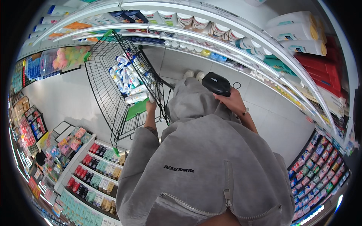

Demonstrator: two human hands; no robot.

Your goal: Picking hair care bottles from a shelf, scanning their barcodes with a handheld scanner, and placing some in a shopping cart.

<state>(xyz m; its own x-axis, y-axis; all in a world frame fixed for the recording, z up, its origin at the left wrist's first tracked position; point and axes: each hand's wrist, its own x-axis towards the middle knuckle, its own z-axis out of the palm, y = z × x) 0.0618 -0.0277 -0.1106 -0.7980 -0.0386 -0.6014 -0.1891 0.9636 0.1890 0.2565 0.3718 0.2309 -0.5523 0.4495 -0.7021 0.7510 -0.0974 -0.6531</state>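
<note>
My left hand (151, 105) is closed around a whitish container, probably a bottle (151, 96), at the near side of a black wire shopping cart (99, 84). Inside the cart lies a heap of white bottles (124, 74) with blue and coloured caps, tumbled on their sides. A green plastic panel (137, 109) sits beside that hand. Out to the right, my right hand (230, 99) grips a black handheld device (216, 84), which looks like a barcode scanner, with a thin dark loop beside it. Its lower part is hidden by the fingers.
Lit shelves (240, 31) of bottles and tubs curve across the top and right. Boxed goods fill a white shelf unit (93, 175) at lower left, and small packs fill another rack (316, 175) at lower right. Grey floor tiles (268, 113) lie between.
</note>
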